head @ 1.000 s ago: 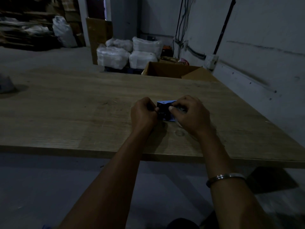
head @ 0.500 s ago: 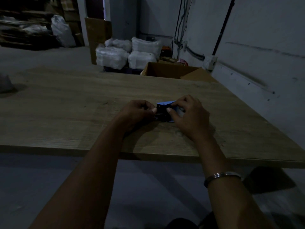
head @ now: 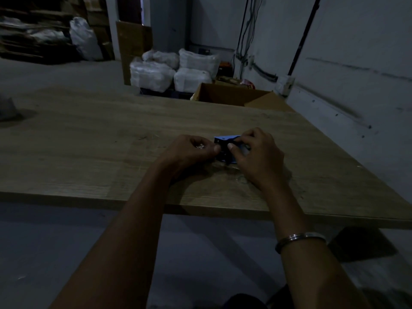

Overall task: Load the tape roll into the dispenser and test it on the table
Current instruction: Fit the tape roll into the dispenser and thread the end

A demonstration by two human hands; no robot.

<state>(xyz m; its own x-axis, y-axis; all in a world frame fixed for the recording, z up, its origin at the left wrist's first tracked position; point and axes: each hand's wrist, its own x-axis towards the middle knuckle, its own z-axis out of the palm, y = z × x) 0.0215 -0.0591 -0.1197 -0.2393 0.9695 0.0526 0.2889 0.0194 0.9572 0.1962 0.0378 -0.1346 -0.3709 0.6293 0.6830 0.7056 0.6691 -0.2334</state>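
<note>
A small blue and black tape dispenser [head: 224, 144] sits low on the wooden table [head: 89, 141], between my two hands. My right hand [head: 256, 157] is closed around its right side and covers most of it. My left hand [head: 191, 150] pinches something at the dispenser's left end with thumb and fingers; a shiny clear strip shows at its knuckles. The tape roll itself is hidden under my right hand. The room is dim and fine detail is hard to read.
The table's near edge runs just below my wrists. An open cardboard box [head: 234, 95] stands beyond the far edge, with white sacks [head: 169, 70] behind it. A grey wall [head: 356, 74] lies close on the right. A pale object [head: 7, 107] rests at the table's left edge.
My left hand has shifted a little leftward from the dispenser, with the forearm swinging lower and to the left. My right hand has stayed on the dispenser.
</note>
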